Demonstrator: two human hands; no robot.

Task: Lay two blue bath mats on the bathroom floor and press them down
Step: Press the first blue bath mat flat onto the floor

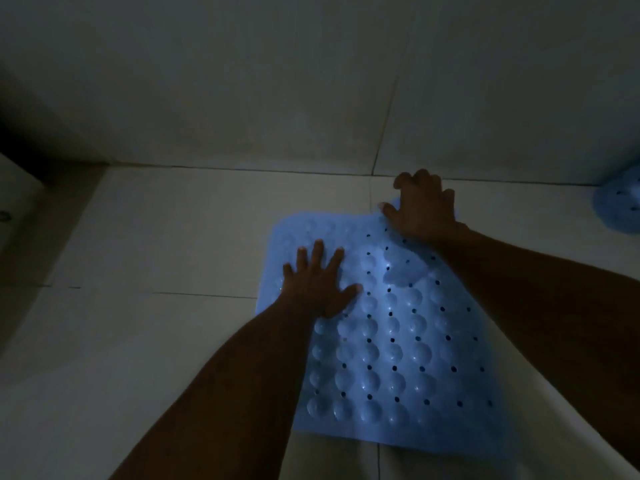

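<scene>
two hands down: pressing blue mat [398, 358] with left hand [317, 284] spread flat, right hand [424, 211] curled round far corner; risks trapping a bulge [401, 271], losing suction.

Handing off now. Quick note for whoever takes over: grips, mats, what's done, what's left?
Left grip presses flat on the near mat, left side.
Right grip has its fingers curled round that mat's far right corner, which looks raised.
Second mat lies on the floor at far right, mostly out of frame.
Done: both mats down.
Left: press that corner flat, then check the second mat.
</scene>
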